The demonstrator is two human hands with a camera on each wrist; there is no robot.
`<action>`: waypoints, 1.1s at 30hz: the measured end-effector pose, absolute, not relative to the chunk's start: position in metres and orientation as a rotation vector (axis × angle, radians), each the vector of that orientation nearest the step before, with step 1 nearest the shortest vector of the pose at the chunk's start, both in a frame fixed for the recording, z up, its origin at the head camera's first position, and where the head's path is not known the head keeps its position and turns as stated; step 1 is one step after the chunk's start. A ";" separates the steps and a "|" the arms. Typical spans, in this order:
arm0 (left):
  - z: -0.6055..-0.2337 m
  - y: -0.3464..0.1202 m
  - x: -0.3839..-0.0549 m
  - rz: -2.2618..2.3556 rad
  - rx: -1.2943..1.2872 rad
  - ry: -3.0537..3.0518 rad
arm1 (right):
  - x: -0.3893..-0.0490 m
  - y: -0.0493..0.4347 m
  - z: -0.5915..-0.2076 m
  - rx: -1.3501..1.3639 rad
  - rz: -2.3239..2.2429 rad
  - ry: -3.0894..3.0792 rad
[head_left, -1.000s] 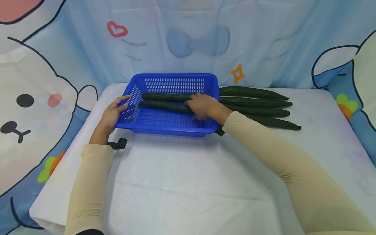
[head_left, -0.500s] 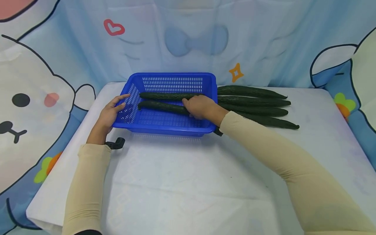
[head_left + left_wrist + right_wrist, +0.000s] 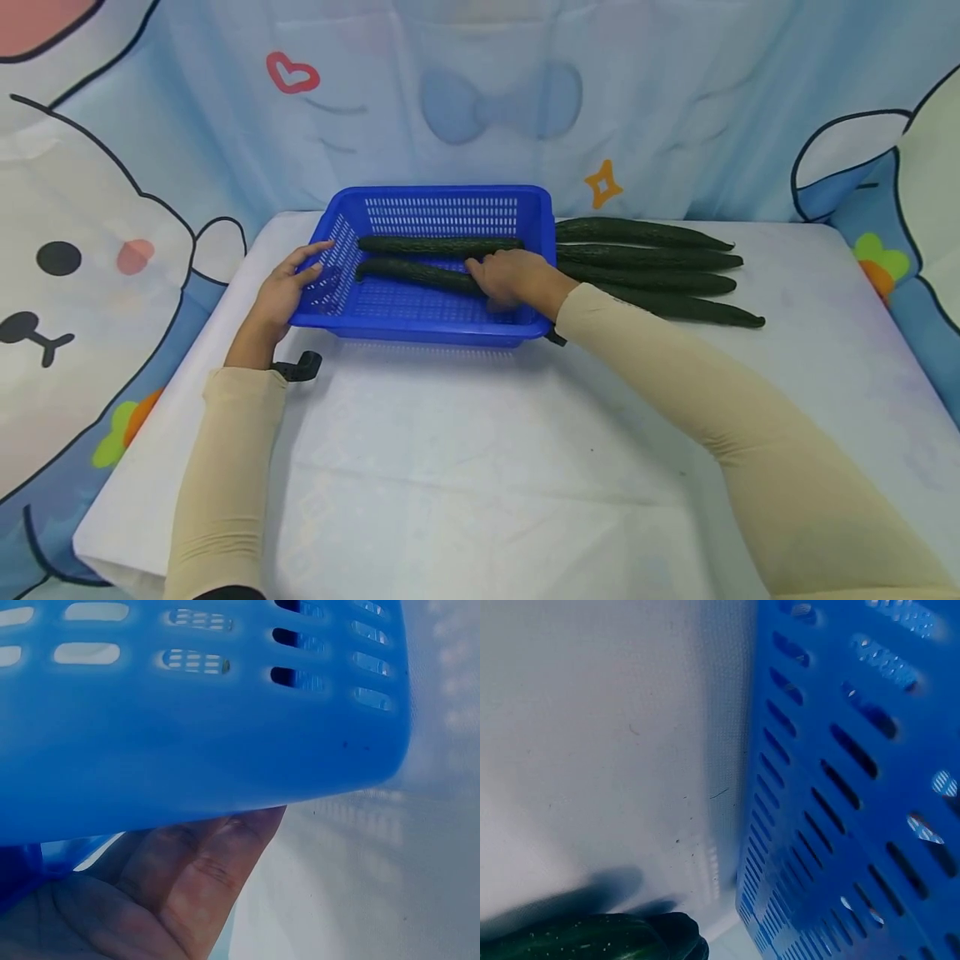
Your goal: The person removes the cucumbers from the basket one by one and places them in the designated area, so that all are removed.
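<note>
A blue slotted plastic basket (image 3: 420, 333) stands on the table, with two dark green cucumbers lying lengthwise inside. My left hand (image 3: 279, 292) grips the basket's left end, fingers and thumb at the rim; in the left wrist view its fingers (image 3: 217, 870) reach against the underside. My right hand (image 3: 513, 279) is inside the basket at the right, holding the right end of the front cucumber (image 3: 420, 273); its fingertips are partly hidden and blurred. Just behind that hand lies the back cucumber (image 3: 435, 245), its right end showing.
Several more cucumbers (image 3: 660, 258) lie side by side on the table right of the basket, partly behind the right forearm. A cucumber end (image 3: 660, 937) shows beside the basket wall (image 3: 840, 825) in the right wrist view. A printed curtain (image 3: 495, 50) hangs behind the table.
My right hand has shifted from the back cucumber's right end toward the front one, uncovering more of the back cucumber. My left hand has stayed at the basket's left end.
</note>
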State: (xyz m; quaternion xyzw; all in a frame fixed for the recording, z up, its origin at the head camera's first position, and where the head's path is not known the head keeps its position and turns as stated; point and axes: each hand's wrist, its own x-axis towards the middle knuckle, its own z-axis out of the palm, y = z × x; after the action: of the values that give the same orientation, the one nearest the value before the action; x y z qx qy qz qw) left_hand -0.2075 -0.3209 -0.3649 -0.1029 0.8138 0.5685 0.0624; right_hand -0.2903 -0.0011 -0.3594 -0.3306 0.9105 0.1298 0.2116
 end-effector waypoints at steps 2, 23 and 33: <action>-0.365 -0.320 -0.208 1.717 -0.315 2.459 | -0.291 0.000 -0.361 -0.916 0.355 2.529; -0.366 -0.321 -0.208 1.707 -0.317 2.460 | -0.292 0.001 -0.359 -1.061 0.377 2.510; -0.365 -0.321 -0.209 1.701 -0.326 2.460 | -0.291 0.001 -0.359 -1.051 0.075 2.599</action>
State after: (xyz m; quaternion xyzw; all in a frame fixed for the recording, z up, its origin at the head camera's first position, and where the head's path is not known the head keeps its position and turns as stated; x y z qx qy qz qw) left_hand -0.2086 -0.3208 -0.3653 -0.1080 0.8159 0.5641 0.0666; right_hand -0.2908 0.0014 -0.3589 -0.3695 0.9135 0.0265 0.1680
